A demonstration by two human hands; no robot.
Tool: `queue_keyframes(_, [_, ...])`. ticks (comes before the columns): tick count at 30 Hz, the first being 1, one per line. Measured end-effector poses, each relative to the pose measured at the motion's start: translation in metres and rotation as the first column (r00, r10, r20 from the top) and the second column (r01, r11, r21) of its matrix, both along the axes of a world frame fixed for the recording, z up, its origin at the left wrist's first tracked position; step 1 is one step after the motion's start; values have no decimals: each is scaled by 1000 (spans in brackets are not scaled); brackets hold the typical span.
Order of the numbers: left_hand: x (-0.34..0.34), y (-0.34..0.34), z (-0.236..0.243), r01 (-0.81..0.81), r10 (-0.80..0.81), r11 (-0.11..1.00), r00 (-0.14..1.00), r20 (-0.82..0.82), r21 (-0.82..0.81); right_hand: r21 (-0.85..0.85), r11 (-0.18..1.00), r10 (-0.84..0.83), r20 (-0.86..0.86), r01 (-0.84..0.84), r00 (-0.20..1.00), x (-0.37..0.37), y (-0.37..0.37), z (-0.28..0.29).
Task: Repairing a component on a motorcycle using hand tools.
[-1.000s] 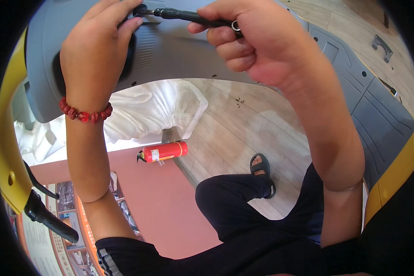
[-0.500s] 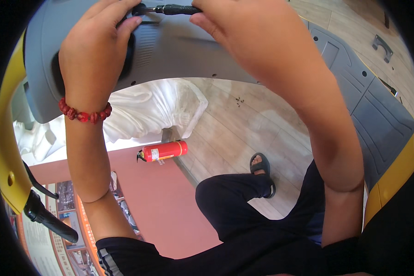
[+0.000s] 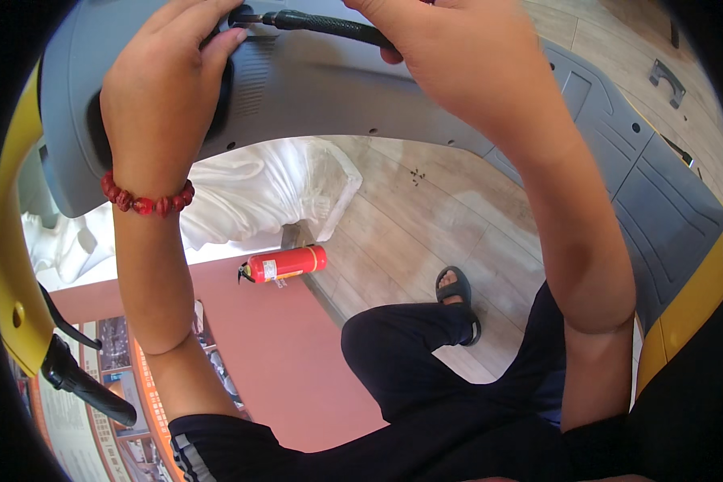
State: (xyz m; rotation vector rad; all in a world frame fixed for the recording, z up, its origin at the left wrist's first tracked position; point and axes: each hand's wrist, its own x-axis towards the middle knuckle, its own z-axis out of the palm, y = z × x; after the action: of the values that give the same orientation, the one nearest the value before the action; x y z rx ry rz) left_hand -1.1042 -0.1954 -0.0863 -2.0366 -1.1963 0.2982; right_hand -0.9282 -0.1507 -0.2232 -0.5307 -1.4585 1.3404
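My right hand [image 3: 458, 68] is closed around the far end of a black screwdriver [image 3: 329, 26] with a textured grip. Its metal shaft runs left to a dark round recess or part in the grey scooter panel [image 3: 321, 96]. Close by the screwdriver tip is my left hand [image 3: 165, 88], its thumb and fingers bent around that dark spot. What the left fingertips hold is hidden at the top edge of the picture. A red bead bracelet [image 3: 146, 205] circles my left wrist.
The scooter's yellow body [image 3: 8, 241] and black handlebar grip [image 3: 88, 381] are at left, its grey footboard [image 3: 667, 217] at right. A red fire extinguisher [image 3: 285, 263] lies below the panel. Several small screws [image 3: 418, 177] and a grey bracket [image 3: 667, 83] lie on the floor.
My right hand has shifted right and slightly down, uncovering more of the screwdriver's handle, which now slopes down to the right. My left hand has stayed nearly in place.
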Motion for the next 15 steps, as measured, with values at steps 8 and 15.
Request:
queue_keyframes(8, [-2,0,0,-10,11,1000,999,32,-18,557,762,-254,-214,331,943,-5,-2,-18])
queue_keyframes(15, [-2,0,0,10,-10,1000,1000,4,-9,687,675,-422,60,269,905,-8,0,-29])
